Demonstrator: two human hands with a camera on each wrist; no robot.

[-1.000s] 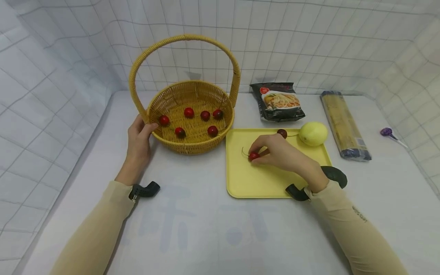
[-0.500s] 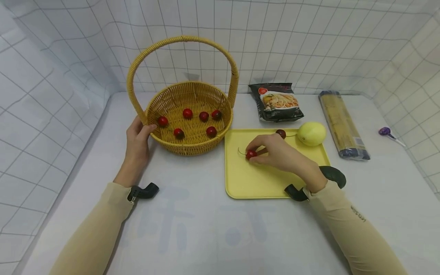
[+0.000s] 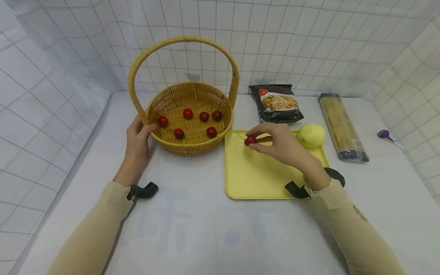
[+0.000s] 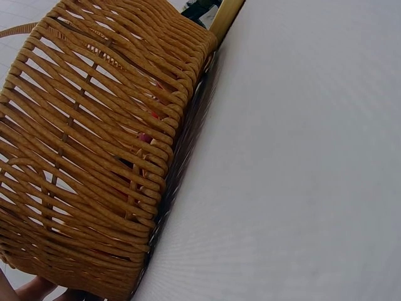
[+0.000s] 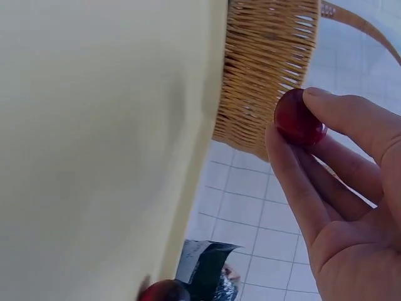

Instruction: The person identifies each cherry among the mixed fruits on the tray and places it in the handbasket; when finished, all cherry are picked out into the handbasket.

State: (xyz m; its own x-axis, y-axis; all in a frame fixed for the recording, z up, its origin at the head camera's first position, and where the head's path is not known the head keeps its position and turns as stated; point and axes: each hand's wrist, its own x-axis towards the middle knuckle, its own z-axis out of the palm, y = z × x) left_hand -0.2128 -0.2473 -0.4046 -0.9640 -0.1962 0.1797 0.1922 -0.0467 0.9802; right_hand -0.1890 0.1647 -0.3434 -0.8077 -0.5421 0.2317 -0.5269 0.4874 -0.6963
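My right hand (image 3: 280, 145) pinches a dark red cherry (image 3: 250, 140) between thumb and fingertips, above the yellow tray (image 3: 240, 183). Its thin stem points left in the head view. In the right wrist view the pinched cherry (image 5: 299, 118) shows apart from the tray surface. My left hand (image 3: 138, 143) grips the left rim of the wicker basket (image 3: 189, 147), near the foot of its tall handle, thumb over the rim. Several red cherries (image 3: 211, 132) lie inside the basket. Another cherry (image 5: 164, 291) appears by the tray's edge in the right wrist view; the right hand hides it from the head camera.
A yellow lemon (image 3: 311, 135) lies at the tray's back right corner. Behind the tray is a black noodle packet (image 3: 280, 103), with a long noodle pack (image 3: 343, 128) and a purple lollipop (image 3: 384, 134) farther right. A dark green rounded thing (image 3: 336, 175) is partly behind the right wrist.
My right hand has lifted the cherry off the tray and moved it slightly away from me, now covering the other cherry. The left hand keeps its place on the basket.
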